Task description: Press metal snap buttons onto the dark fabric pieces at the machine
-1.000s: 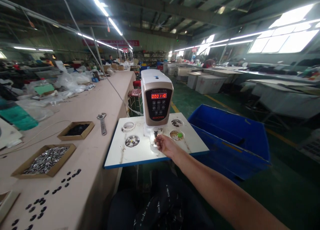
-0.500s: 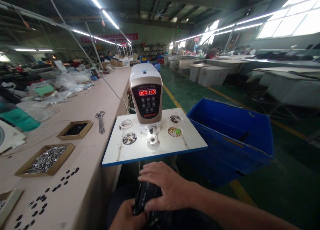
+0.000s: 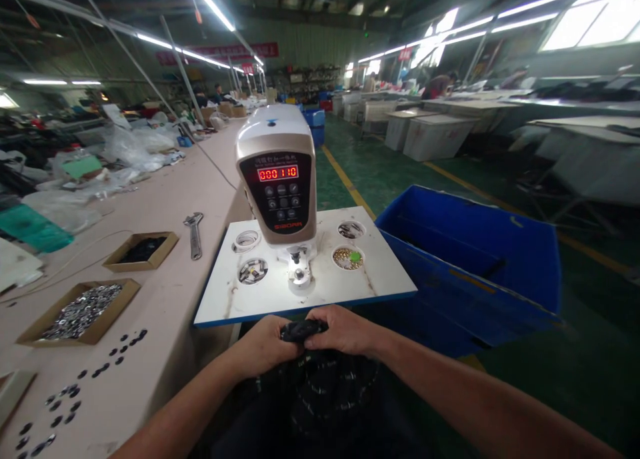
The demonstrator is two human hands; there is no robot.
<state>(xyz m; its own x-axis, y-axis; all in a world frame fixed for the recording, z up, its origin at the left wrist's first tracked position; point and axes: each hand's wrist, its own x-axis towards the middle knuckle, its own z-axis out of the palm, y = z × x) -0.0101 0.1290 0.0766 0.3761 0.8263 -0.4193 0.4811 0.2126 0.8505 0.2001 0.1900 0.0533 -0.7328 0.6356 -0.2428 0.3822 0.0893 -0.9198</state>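
Both hands grip a dark fabric piece with small light print, its gathered edge raised between them. My left hand is closed on the left end of that edge; my right hand pinches the right end. They are just below the front edge of a white board. Above the board stands a white and bronze machine with a red display, its small metal die beyond the hands. Round wells in the board hold small parts, among them gold pieces at the right.
On the pink table at left lie a wrench, a box of black pieces, a box of metal rings and scattered dark discs. A big blue bin stands at right. People work far back.
Both hands have risen toward the board and now hold the fabric edge side by side. The right hand has gone from lying spread over the fabric to pinching it. The view has shifted slightly.
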